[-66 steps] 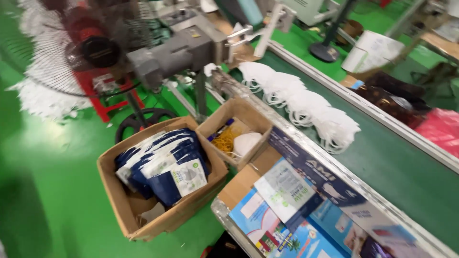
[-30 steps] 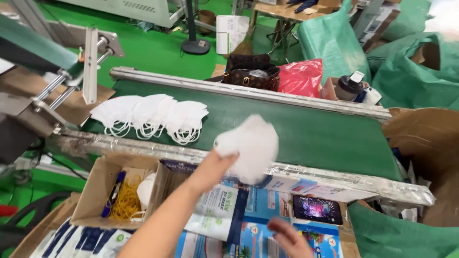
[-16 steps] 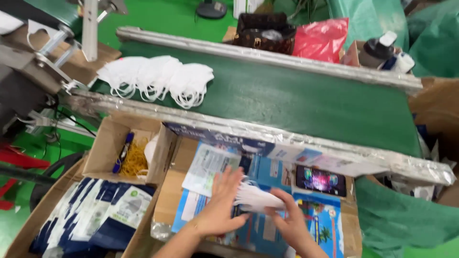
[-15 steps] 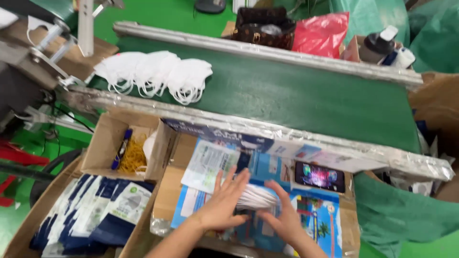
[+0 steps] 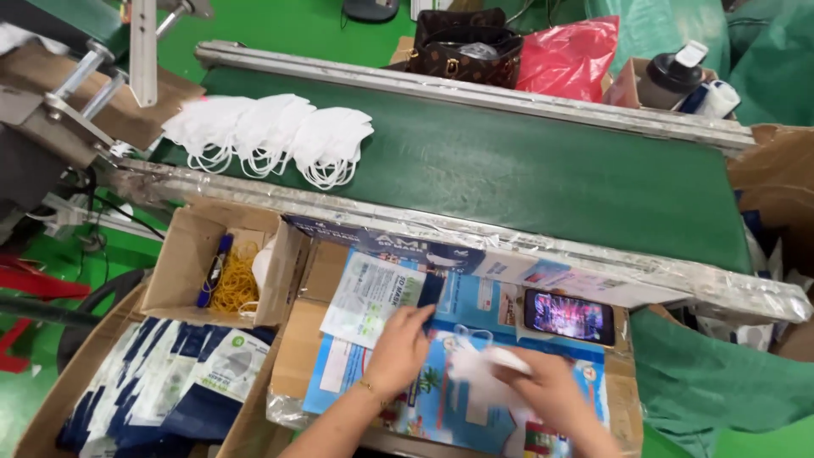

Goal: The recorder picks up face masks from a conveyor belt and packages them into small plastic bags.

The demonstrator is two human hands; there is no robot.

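- White folded mask (image 5: 483, 382) lies flat on the blue printed sheet (image 5: 475, 407) in the tray-like carton near the bottom edge, between both hands.
- Right hand (image 5: 555, 394) lies on the mask's right end, fingers closed over it; the motion blur there prevents a firm reading of the grip.
- Left hand (image 5: 398, 352) rests with fingers loosely spread, fingertips on the edge of a white-and-blue pouch (image 5: 373, 297) just beside the mask; it clamps nothing.
- Judged progress: one mask is at the packing spot but not yet inside a pouch. A row of white masks (image 5: 271, 136) lies untouched on the green belt (image 5: 526, 170).
- Box of flat pouches (image 5: 170, 382) at lower left appears well stocked.
- Small carton (image 5: 216, 267) holds rubber bands and a blue pen.
- Phone (image 5: 568, 315) lies beside the pouch area, screen lit.
- Hard to make out: mask outline and ear loops are blurred; forearms are cut off at the frame's bottom edge.
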